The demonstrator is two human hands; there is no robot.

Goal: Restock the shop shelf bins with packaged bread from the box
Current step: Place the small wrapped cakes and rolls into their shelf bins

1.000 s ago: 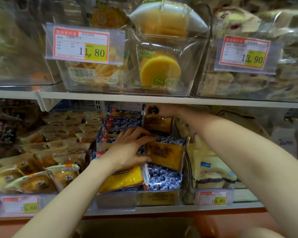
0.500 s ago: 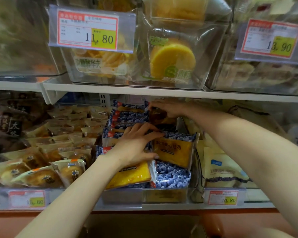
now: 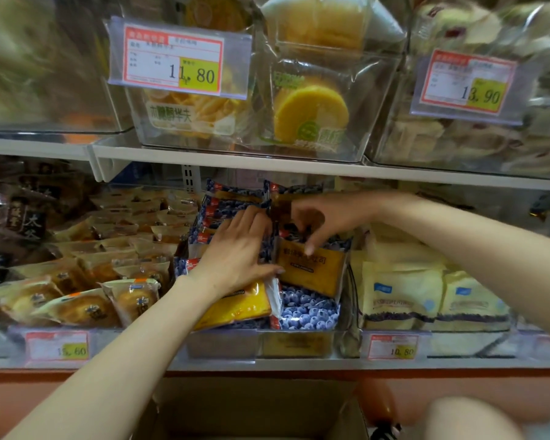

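In the middle bin [image 3: 223, 344], left hand [image 3: 235, 252] pressed flat on blueberry bread packs [image 3: 308, 312]; right hand [image 3: 315, 220] curled (grip unclear). Releasing could topple them.

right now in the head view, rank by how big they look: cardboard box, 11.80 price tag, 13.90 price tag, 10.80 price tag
1. cardboard box, largest, though it is nearest the camera
2. 11.80 price tag and 13.90 price tag, too alike to rank
3. 10.80 price tag, smallest
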